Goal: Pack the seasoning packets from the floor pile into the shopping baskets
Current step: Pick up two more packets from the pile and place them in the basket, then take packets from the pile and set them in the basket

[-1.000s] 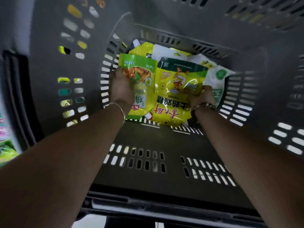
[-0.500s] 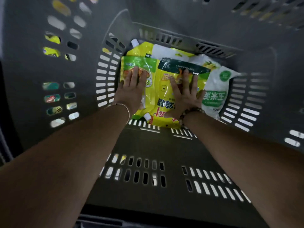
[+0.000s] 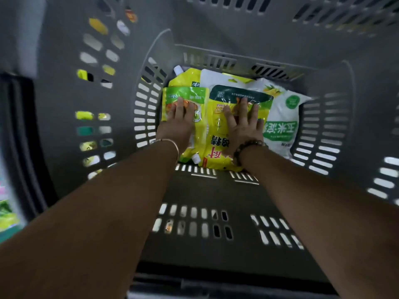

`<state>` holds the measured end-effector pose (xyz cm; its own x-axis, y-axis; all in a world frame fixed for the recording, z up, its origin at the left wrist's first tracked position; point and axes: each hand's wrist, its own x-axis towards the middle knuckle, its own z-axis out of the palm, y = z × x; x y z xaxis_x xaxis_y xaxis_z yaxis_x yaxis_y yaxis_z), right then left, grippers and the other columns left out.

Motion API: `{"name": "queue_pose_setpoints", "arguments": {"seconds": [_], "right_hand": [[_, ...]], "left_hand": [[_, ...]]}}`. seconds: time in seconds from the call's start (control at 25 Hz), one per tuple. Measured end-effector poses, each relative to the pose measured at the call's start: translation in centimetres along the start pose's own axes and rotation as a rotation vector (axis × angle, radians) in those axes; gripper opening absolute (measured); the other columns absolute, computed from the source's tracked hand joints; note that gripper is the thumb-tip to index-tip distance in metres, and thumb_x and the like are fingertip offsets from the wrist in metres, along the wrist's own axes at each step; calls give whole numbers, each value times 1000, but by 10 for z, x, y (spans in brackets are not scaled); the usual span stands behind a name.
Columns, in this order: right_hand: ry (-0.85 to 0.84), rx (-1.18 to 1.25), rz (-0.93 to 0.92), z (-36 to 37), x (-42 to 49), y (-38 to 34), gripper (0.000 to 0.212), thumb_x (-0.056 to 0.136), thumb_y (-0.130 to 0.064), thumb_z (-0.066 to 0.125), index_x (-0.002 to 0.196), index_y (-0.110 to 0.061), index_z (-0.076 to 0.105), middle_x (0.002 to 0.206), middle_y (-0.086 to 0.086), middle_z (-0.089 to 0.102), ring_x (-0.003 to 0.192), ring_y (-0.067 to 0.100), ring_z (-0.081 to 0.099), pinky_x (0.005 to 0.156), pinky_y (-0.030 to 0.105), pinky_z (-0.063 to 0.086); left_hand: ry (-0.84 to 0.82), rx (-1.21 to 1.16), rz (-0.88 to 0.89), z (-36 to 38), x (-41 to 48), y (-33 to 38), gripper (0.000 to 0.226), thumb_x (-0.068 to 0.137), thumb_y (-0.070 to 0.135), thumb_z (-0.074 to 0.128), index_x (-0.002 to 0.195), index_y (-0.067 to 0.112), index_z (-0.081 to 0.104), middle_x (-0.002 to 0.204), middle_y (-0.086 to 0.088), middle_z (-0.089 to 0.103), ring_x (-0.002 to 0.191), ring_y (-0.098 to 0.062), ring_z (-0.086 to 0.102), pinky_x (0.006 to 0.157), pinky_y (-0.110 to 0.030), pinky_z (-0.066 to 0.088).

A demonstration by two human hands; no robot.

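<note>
Head view, risk first: my left hand (image 3: 179, 126) and right hand (image 3: 244, 128) lie flat, fingers (image 3: 244, 104) straight and spread, gripping nothing, pressing on two glossy packets. In my judgement the slick, unevenly overlapped pouches could slide or spring up when my palms lift.

The grey basket (image 3: 64, 180) holds a green-topped packet (image 3: 190, 94) at centre-left, a yellow packet (image 3: 218, 137) beside it and a white packet (image 3: 282, 124) to the right. More lie beneath, all bunched against the wall at upper centre.
</note>
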<state>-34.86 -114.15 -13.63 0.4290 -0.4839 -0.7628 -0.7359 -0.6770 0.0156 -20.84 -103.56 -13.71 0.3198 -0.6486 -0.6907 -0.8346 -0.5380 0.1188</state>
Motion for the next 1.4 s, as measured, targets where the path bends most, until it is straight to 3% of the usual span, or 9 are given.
{"name": "queue_pose_setpoints", "arguments": {"seconds": [0.16, 0.28, 0.44, 0.6, 0.8, 0.88, 1.04, 1.2, 1.4], "right_hand": [[-16, 102, 8, -45, -31, 1, 93, 82, -34, 67, 149, -30, 2, 157, 3, -13, 144, 29, -6, 114, 55, 3], [131, 182, -14, -76, -70, -9, 74, 85, -36, 61, 146, -27, 21, 156, 2, 14, 143, 25, 14, 115, 50, 13], [331, 363, -40, -113, -140, -27, 66, 82, -33, 63, 141, -24, 35, 144, 5, 38, 129, 28, 39, 107, 43, 34], [462, 551, -180, -139, -212, -63, 62, 80, -23, 68, 136, -18, 44, 137, 10, 47, 124, 27, 46, 100, 32, 38], [618, 666, -475, -153, -296, -143, 51, 75, -14, 72, 124, -10, 58, 116, 15, 61, 97, 28, 63, 83, 27, 46], [554, 659, -614, -141, -320, -180, 49, 75, -14, 71, 122, -9, 59, 112, 14, 63, 93, 27, 64, 76, 20, 43], [238, 545, -723, -74, -307, -243, 48, 83, -17, 65, 130, -16, 53, 127, 6, 55, 108, 25, 57, 87, 33, 47], [60, 481, -499, 7, -237, -264, 47, 87, -23, 60, 132, -23, 48, 131, 2, 53, 117, 19, 52, 94, 35, 47], [106, 524, -323, 76, -123, -274, 45, 85, -22, 62, 128, -21, 50, 128, 4, 57, 115, 22, 55, 93, 34, 46]], "left_hand": [[-76, -171, -19, -50, -22, 7, 66, 87, 18, 62, 145, 12, 31, 150, -20, 27, 134, -38, 34, 106, -46, 37], [66, -490, -71, -89, -61, 19, 45, 83, 9, 59, 128, 11, 52, 131, -16, 52, 119, -33, 51, 97, -37, 45], [274, -676, -98, -137, -146, 24, 48, 83, 11, 62, 130, 12, 51, 131, -14, 50, 115, -31, 53, 93, -32, 44], [549, -859, -81, -158, -248, 1, 48, 81, 12, 68, 127, 12, 55, 124, -10, 56, 111, -25, 55, 89, -22, 36], [589, -1102, -336, -121, -341, -61, 50, 85, 17, 68, 132, 19, 50, 131, 4, 54, 113, -12, 52, 85, -21, 39], [581, -1164, -475, -89, -363, -86, 52, 86, 17, 67, 135, 18, 48, 134, 1, 53, 117, -15, 52, 87, -26, 42], [613, -1224, -698, -4, -374, -124, 50, 85, 16, 68, 132, 15, 50, 130, 0, 56, 114, -17, 54, 86, -27, 42], [537, -1259, -824, 90, -347, -142, 54, 85, 17, 67, 135, 14, 47, 135, -4, 54, 122, -23, 52, 95, -32, 43], [649, -1358, -895, 172, -273, -172, 56, 84, 26, 70, 134, 14, 47, 135, -4, 54, 121, -22, 52, 89, -27, 38]]}}
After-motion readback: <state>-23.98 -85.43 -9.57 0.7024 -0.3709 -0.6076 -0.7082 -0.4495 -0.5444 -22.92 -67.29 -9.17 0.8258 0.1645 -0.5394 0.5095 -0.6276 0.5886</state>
